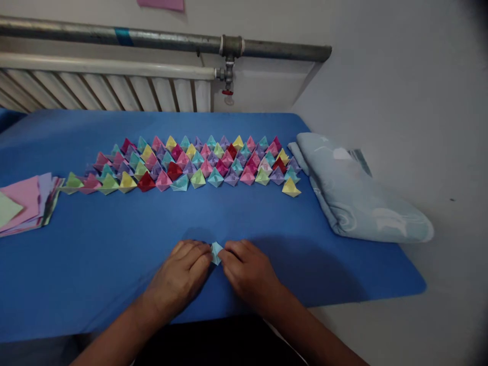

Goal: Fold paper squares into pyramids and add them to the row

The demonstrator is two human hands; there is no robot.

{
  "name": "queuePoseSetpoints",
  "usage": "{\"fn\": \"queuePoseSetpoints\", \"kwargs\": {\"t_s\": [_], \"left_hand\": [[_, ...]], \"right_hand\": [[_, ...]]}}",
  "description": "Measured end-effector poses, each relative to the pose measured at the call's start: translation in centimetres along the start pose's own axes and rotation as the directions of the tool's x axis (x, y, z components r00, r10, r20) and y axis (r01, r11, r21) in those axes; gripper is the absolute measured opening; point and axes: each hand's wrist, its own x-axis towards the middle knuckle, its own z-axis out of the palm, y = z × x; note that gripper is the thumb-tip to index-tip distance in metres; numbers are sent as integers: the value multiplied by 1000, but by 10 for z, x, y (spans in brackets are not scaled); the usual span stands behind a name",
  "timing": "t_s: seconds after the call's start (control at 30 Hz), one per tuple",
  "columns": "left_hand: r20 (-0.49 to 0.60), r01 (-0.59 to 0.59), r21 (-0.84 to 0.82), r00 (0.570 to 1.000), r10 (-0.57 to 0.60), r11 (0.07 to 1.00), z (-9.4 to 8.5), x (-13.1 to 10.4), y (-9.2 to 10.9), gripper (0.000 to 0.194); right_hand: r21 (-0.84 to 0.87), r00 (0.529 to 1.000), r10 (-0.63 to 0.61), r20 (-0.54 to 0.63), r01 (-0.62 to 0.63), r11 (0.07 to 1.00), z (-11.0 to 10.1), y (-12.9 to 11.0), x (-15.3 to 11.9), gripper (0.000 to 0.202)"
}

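Note:
Between my two hands, low over the front part of the blue table, is a small light-blue folded paper [216,253]. My left hand [182,272] pinches its left side, fingers curled and thumb pressed close. On the other side my right hand [249,272] grips the right edge between thumb and fingers. Only the middle of the paper shows; its ends are hidden by my fingertips. Beyond my hands stand several rows of folded paper boats [198,178] in pink, yellow, green, blue, purple and red. One yellow boat [292,187] sits at the right end of the front.
A stack of coloured paper sheets [28,201] lies at the left edge of the blue table [114,244]. At the right, a folded light-blue cloth [358,193] rests against the wall. A white radiator [125,91] and a metal pipe [171,41] run behind the table.

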Motion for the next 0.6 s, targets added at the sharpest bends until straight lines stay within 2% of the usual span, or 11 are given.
{"fn": "queuePoseSetpoints", "kwargs": {"t_s": [0.13,0.3,0.43,0.6], "left_hand": [[-3,59,-12,998,-59,998,1,-4,3,15],[-7,214,-18,977,-214,977,1,-2,10,15],[35,350,-4,936,-349,937,1,1,16,21],[161,485,22,861,-482,874,-2,9,18,26]], "right_hand": [[55,999,26,35,-28,998,-2,2,-1,14],[192,994,100,35,-105,976,-3,5,1,11],[253,981,168,101,-188,949,-4,6,7,8],[248,946,264,186,-305,919,-7,6,17,7]]}}
